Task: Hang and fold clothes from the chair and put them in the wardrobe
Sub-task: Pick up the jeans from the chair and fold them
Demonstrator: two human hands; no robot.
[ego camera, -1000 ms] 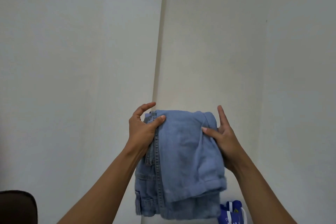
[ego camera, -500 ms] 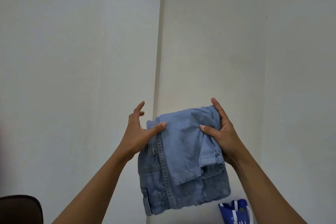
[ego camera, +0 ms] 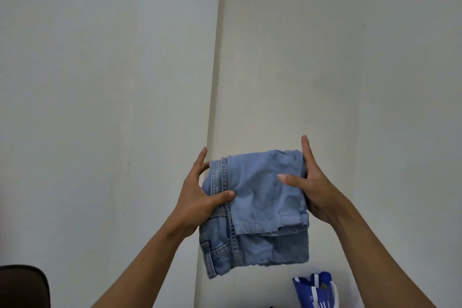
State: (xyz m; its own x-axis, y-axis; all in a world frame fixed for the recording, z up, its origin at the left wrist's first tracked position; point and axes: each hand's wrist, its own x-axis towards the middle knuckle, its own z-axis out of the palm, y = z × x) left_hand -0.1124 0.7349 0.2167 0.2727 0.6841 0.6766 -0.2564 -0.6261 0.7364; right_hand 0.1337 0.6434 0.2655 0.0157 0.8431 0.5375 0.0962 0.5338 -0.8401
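Observation:
A folded pair of light blue jeans is held up in the air in front of a white wall. My left hand grips its left edge, thumb pressed on the waistband seam and fingers behind the cloth. My right hand holds the right edge, thumb across the front and fingers reaching up behind. The lower folded layers hang loose below my hands. No wardrobe is in view.
A dark chair back shows at the bottom left corner. A blue and white bag stands low at the right, below the jeans. White wall panels fill everything else.
Both hands have squared up the folded jeans and brought the bundle slightly higher; the right hand's fingers shifted up along the right edge.

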